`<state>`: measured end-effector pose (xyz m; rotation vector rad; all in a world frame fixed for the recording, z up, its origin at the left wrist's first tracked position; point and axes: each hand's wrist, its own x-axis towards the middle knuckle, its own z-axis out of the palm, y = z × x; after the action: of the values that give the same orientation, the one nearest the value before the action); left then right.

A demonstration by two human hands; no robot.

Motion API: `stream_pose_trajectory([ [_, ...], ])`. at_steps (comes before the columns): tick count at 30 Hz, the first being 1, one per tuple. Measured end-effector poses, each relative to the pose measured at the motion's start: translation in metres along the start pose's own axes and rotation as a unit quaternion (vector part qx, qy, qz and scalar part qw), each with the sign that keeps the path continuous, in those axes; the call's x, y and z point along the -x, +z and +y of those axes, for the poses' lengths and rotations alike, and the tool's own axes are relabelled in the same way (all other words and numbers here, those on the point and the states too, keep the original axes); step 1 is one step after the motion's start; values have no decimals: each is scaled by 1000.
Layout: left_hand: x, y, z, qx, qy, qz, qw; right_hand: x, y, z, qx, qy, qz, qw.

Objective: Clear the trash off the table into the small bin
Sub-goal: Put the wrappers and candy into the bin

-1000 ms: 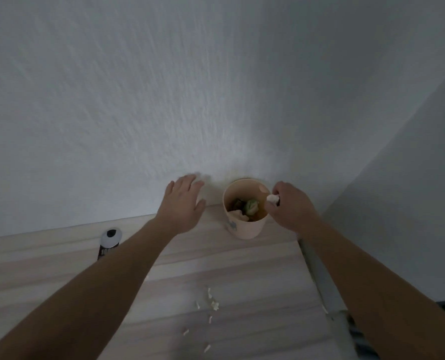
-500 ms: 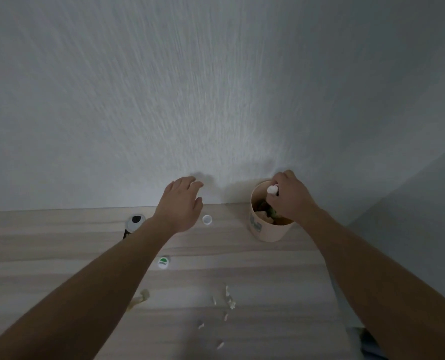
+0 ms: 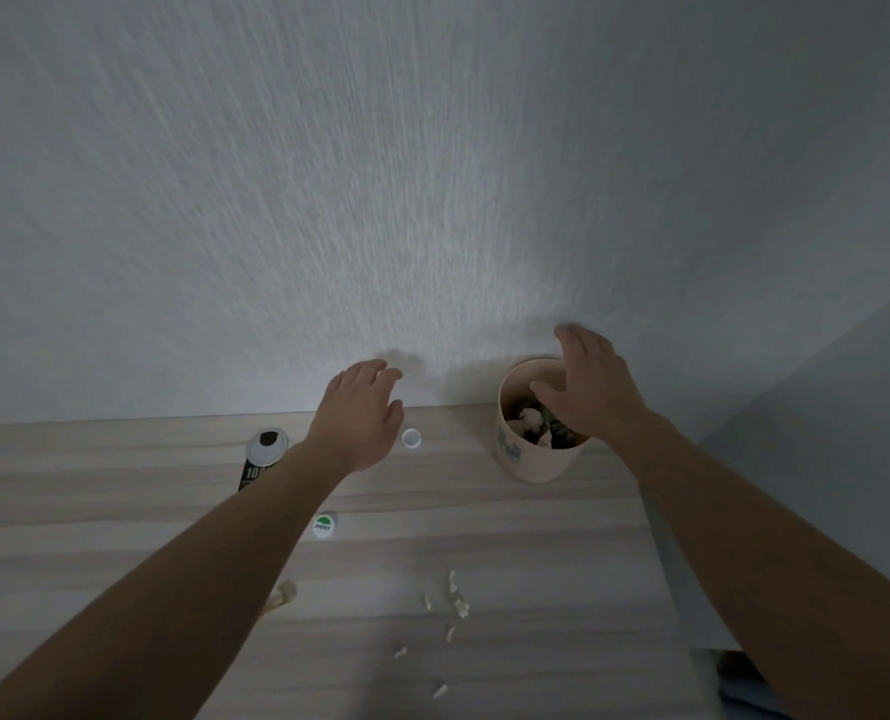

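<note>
The right hand (image 3: 586, 392), fingers now spread and empty, hovers over the small bin (image 3: 528, 439) (its white scrap dropped in). The left hand (image 3: 360, 413) hangs open near a white cap (image 3: 412, 438); paper bits (image 3: 453, 605) remain on the table (image 3: 536, 537).

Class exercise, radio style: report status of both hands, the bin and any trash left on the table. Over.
Left hand open, empty, above white cap. Right hand open over bin. Green-marked cap, scraps remain.

your small bin (image 3: 531, 454) sits at the table's (image 3: 536, 537) two o'clock, trash inside; a cap (image 3: 412, 438) lies left of it, scraps (image 3: 456, 600) toward six, a can (image 3: 262, 454) at ten
</note>
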<state>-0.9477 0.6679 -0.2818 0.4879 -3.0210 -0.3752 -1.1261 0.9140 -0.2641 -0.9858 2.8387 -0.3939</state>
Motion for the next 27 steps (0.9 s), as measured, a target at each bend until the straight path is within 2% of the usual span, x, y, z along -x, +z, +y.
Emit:
stream_pose_trajectory([
  [11,24,-19,15,21,-7,12,1000,41,-35,8,98,30,31,994],
  [21,100,-46,9,14,-45,41,998,114,-40,-28,87,26,74,993],
  [27,134,-55,-8,17,-46,48,998,146,-40,-66,91,26,64,993],
])
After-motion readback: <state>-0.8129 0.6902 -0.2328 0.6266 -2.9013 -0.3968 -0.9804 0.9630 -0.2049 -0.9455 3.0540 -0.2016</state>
